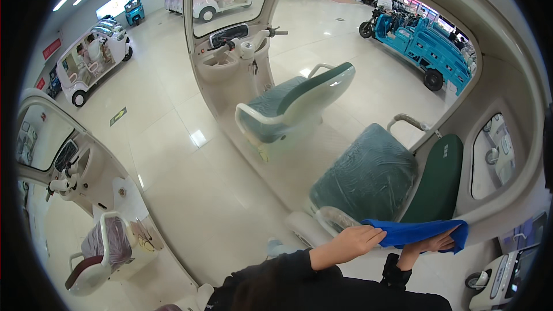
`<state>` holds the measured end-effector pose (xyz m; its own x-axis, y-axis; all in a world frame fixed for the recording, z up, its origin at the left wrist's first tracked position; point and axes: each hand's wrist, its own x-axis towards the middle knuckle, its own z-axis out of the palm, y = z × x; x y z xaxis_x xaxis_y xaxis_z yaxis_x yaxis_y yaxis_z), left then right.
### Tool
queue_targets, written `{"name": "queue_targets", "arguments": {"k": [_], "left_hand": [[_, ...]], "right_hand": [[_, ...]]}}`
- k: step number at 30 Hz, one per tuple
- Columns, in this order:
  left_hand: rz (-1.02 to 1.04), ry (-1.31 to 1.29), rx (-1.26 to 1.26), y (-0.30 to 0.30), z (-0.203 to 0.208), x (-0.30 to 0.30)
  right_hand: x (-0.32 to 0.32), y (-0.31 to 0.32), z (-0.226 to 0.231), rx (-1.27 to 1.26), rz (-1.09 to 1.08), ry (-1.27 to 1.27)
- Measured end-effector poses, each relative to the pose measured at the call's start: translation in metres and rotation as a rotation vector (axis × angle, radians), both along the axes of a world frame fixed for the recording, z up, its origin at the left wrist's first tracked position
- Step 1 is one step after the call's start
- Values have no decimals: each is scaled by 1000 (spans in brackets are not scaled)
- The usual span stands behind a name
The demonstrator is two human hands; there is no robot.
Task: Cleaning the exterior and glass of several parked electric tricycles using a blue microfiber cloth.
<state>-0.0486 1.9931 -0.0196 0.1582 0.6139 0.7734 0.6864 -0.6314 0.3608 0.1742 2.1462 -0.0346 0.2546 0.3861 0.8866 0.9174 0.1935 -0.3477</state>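
Observation:
A blue cloth [403,231] lies stretched along the lower side edge of a cream three-wheeler's cabin [489,210], beside the rear seat. My left hand [352,243] is closed on the cloth's left end, near the seat's side armrest [337,219]. Toward the other end, my right hand [429,244] grips the cloth from the near side, its fingers partly covered by a fold. Just beyond the cloth are the green rear seat cushion [368,173], under clear plastic film, and its dark green backrest [440,178].
Farther forward in the cabin stand the green front seat [288,103] and handlebar [247,40]. Another cream three-wheeler [124,236] is parked at the left. Beyond, a blue cargo tricycle [426,46] and a white vehicle [95,60] stand on the glossy tiled floor [178,121].

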Motion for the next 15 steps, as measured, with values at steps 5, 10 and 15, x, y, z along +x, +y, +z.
{"name": "queue_targets", "arguments": {"k": [5, 10, 15], "left_hand": [[90, -105, -35, 12, 1, -92], [593, -294, -113, -28, -17, -220], [1196, -568, -272, -136, -62, -366]], "right_hand": [[-147, 14, 37, 1, 617, 210], [-345, -1, 45, -186, 1005, 84], [-523, -64, 12, -458, 1457, -112]]}}
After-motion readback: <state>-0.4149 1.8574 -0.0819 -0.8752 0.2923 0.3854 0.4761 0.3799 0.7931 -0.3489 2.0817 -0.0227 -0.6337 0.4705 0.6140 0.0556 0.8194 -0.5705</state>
